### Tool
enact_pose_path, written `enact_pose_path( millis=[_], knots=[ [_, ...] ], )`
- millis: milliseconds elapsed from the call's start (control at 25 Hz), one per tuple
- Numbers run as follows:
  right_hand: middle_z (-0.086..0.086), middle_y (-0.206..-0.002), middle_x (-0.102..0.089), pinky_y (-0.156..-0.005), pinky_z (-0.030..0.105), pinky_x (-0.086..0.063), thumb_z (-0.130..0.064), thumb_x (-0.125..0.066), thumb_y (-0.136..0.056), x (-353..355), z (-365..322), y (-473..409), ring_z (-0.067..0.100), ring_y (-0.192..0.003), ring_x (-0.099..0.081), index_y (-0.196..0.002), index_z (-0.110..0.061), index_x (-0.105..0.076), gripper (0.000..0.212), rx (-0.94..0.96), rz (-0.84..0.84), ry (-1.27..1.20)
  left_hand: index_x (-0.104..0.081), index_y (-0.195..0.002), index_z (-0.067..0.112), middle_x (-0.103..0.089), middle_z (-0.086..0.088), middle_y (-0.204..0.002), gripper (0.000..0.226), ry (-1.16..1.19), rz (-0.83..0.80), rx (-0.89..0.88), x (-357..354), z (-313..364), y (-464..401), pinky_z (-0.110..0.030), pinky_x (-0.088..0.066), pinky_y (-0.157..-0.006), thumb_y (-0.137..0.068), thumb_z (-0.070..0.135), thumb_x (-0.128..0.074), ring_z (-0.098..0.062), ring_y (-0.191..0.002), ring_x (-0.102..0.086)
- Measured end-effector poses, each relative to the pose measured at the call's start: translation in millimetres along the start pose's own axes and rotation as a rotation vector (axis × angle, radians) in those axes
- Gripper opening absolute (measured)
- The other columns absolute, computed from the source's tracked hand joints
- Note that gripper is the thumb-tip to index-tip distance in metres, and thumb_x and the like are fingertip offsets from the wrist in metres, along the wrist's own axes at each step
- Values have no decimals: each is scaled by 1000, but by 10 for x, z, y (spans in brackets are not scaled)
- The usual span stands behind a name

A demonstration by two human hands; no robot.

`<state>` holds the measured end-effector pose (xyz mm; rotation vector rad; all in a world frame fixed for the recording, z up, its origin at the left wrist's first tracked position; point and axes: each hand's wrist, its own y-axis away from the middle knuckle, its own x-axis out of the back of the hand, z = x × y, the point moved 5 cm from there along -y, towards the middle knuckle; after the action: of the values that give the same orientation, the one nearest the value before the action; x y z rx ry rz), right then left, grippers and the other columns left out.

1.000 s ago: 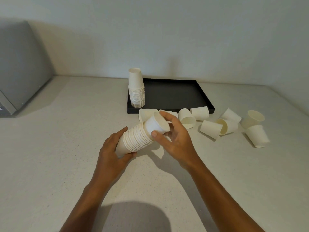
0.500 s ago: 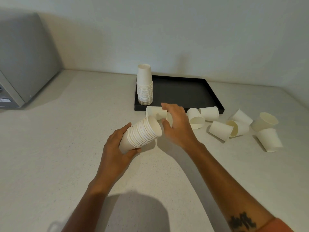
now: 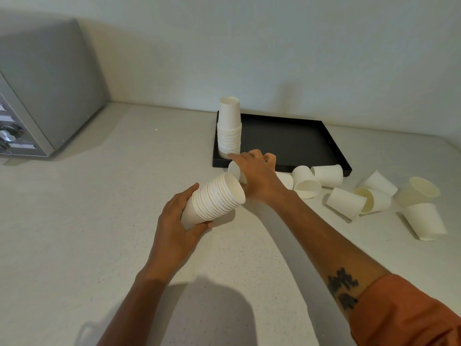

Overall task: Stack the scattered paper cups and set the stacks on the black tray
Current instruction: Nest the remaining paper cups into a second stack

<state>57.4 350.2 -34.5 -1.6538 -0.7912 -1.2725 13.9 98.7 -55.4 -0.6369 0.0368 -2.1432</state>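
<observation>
Near edge: a rust-orange sleeve [image 3: 409,313] is showing on the right forearm, cut off by the frame corner; a dark tattoo [image 3: 343,288] is sitting on that forearm, its design too blurred to read.
Left hand [image 3: 174,223]: it is gripping the tilted stack of nested white paper cups [image 3: 214,198] round its closed end, fingers clamped, open mouth pointing up and to the right, held above the pale speckled table [image 3: 87,233].
Right hand [image 3: 257,176]: it is reaching past the mouth of the held stack and closing over a single white paper cup lying on its side [image 3: 234,169] just in front of the tray; whether the fingers are fully clamped I cannot tell, since the hand is covering most of the cup.
Change from a second ago: the right hand is no longer pushing a cup into the held stack; it has moved further out to the next cup, and the left hand is keeping the same grip.
Scattered cups: the loose white paper cups [image 3: 346,202] are lying tipped over on the table to the right, several touching one another.
Tray: the flat black rectangular tray [image 3: 294,143] is resting near the wall, carrying an upside-down finished stack of white cups [image 3: 229,131] in its near left corner.
Far left: a grey metal appliance with a knob [image 3: 50,91] is partly cut off.
</observation>
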Motion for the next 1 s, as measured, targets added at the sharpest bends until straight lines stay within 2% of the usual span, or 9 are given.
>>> enact_pose_path(
  millis=[160, 280, 400, 480, 560, 640, 760, 920, 1000],
  knots=[
    [-4, -141, -62, -103, 42, -27, -45, -86, -78, 327, 114, 141, 22, -132, -51, -152, -31, -49, 83, -138, 273, -269, -48, -150, 23, -55, 12, -140, 82, 5, -1, -12, 7, -5, 7, -22, -47, -98, -78, 24, -88, -15, -123, -57],
    [-4, -144, -59, -106, 37, -46, -37, -88, -82, 575, 185, 414, 15, -129, -56, -151, -25, -51, 80, -229, 451, -666, -50, -147, 23, -56, 7, -142, 80, 1, 11, 1, 2, 15, 5, -34, -50, -102, -77, 27, -87, -16, -123, -56],
    [-14, -142, -58, -96, 22, -60, -41, -78, -91, 676, 137, 734, 7, -123, -62, -151, -34, -50, 66, -353, 433, -1058, -49, -147, 23, -57, 4, -142, 80, -4, 13, -3, -19, 61, 20, -35, -49, -102, -77, 27, -87, -16, -122, -55],
    [-16, -136, -62, -96, 23, -61, -41, -73, -95, 681, 63, 903, 3, -121, -63, -149, -35, -53, 58, -370, 409, -1237, -49, -149, 19, -58, 1, -143, 82, -16, 5, -9, -36, 78, 32, -33, -48, -101, -77, 20, -89, -15, -122, -54],
    [-10, -136, -64, -99, 28, -60, -44, -72, -93, 684, -21, 1033, 7, -122, -64, -148, -31, -55, 60, -337, 395, -1340, -50, -149, 16, -59, -1, -143, 81, -26, 6, -3, -53, 90, 33, -32, -48, -101, -78, 19, -89, -15, -122, -55],
    [-9, -136, -64, -97, 29, -60, -46, -72, -89, 676, -114, 1100, 10, -123, -64, -147, -29, -56, 63, -294, 356, -1357, -51, -149, 13, -60, -3, -143, 80, -28, 16, -5, -58, 112, 45, -33, -48, -101, -78, 18, -89, -18, -122, -57],
    [-16, -134, -64, -98, 31, -60, -40, -77, -91, 613, -248, 1155, 10, -124, -63, -142, -36, -57, 55, -259, 259, -1267, -52, -148, 13, -58, 2, -142, 81, -44, 18, -22, -69, 133, 64, -33, -48, -101, -77, 18, -90, -16, -120, -56],
    [-20, -142, -55, -100, 14, -52, -50, -72, -92, 528, -392, 1195, 1, -130, -55, -142, -43, -49, 56, -131, 123, -943, -47, -150, 14, -51, 7, -141, 73, -101, -45, 96, -124, 67, -44, -34, -42, -108, -85, 25, -80, -16, -122, -52],
    [-22, -143, -54, -102, 9, -47, -51, -59, -100, 547, -367, 1176, -2, -132, -52, -143, -42, -51, 44, -99, 90, -958, -46, -150, 14, -52, 4, -143, 73, -86, -59, 129, -128, 52, -54, -37, -42, -110, -86, 26, -79, -17, -124, -52]
  ],
)
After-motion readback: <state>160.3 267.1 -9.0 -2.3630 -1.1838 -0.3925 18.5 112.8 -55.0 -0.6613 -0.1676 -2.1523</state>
